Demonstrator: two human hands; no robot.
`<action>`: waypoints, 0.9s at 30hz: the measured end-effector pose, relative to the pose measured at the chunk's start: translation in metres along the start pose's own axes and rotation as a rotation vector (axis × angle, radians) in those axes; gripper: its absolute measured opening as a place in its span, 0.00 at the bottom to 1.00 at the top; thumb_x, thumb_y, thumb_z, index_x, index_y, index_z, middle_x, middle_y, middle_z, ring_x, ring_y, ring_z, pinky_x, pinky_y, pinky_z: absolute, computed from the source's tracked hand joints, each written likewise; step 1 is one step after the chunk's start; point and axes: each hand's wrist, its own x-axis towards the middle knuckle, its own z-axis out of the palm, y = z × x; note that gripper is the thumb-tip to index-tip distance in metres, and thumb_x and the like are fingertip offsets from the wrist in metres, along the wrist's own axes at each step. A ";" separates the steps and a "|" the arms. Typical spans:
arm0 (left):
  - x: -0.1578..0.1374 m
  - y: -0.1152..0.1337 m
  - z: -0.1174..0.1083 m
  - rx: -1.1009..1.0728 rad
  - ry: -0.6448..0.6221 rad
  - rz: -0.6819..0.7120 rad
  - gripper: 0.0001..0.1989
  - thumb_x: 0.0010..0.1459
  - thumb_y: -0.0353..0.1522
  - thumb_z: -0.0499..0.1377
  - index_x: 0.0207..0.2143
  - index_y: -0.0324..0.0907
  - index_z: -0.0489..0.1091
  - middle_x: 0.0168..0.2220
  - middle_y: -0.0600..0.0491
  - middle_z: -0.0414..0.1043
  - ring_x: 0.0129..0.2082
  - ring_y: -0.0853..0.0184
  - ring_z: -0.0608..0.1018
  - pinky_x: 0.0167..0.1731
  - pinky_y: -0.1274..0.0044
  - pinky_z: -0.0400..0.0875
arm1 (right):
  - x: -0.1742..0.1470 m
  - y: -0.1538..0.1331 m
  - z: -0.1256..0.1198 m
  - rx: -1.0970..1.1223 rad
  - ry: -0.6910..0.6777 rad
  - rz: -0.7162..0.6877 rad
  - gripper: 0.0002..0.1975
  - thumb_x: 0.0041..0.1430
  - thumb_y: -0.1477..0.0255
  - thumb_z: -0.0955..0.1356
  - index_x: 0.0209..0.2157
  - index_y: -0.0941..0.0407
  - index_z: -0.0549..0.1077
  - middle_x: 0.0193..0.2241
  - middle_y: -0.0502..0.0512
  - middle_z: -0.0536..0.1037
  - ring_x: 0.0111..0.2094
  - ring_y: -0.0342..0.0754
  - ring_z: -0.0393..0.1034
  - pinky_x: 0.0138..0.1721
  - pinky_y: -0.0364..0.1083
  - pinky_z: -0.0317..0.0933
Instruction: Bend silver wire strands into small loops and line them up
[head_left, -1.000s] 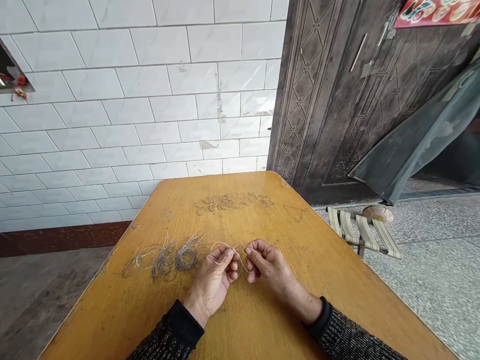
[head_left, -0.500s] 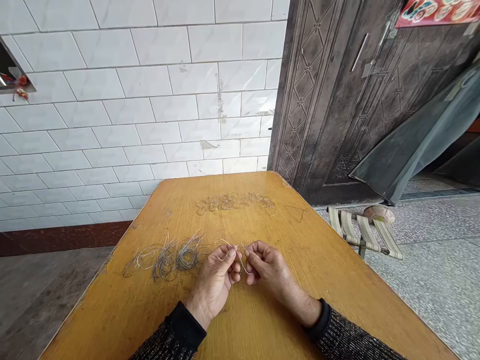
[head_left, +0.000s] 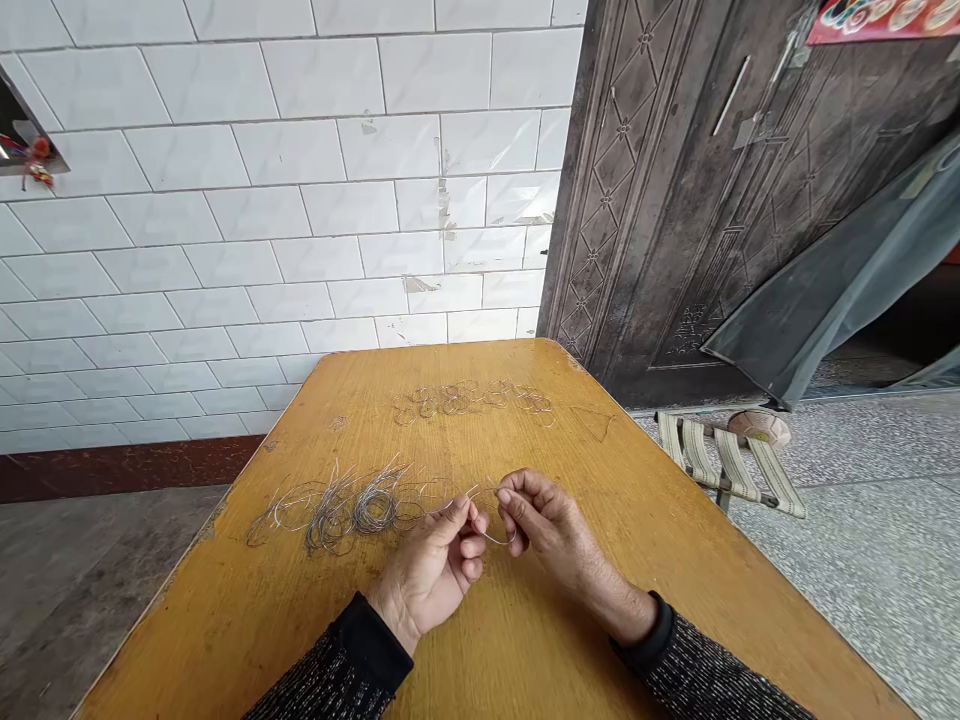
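Wire bundles (head_left: 324, 520) on table (head_left: 525, 640), left of hands (head_left: 431, 575); wire loops (head_left: 454, 401) farther back; stool (head_left: 735, 465) right of table.

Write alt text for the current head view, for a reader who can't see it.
A person's left hand and right hand pinch thin wire above a worn wooden table. Coiled wire bundles lie at left, with small wire loops farther back. Behind stand a white tiled wall and a dark patterned door; a stool with striped straps is at right.
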 end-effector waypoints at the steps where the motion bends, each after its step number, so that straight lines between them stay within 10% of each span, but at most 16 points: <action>1: 0.000 0.000 0.000 0.011 -0.002 -0.017 0.10 0.45 0.34 0.64 0.25 0.37 0.67 0.23 0.58 0.63 0.16 0.82 0.61 0.16 0.87 0.54 | -0.001 -0.002 -0.001 -0.045 -0.039 -0.019 0.13 0.55 0.60 0.62 0.27 0.56 0.63 0.16 0.43 0.63 0.13 0.36 0.57 0.16 0.38 0.53; 12: -0.002 0.002 0.002 0.456 0.031 0.101 0.12 0.43 0.36 0.64 0.21 0.35 0.68 0.19 0.57 0.62 0.14 0.80 0.60 0.15 0.83 0.52 | -0.007 -0.017 -0.018 -0.778 -0.234 -0.365 0.10 0.60 0.72 0.58 0.29 0.56 0.68 0.17 0.47 0.65 0.17 0.39 0.59 0.21 0.39 0.52; 27: -0.004 0.008 0.002 0.688 -0.002 0.110 0.12 0.47 0.38 0.60 0.21 0.37 0.69 0.18 0.57 0.63 0.14 0.78 0.62 0.16 0.82 0.53 | -0.009 -0.016 -0.020 -0.847 -0.261 -0.442 0.14 0.59 0.75 0.57 0.27 0.56 0.71 0.20 0.50 0.68 0.17 0.38 0.57 0.19 0.39 0.50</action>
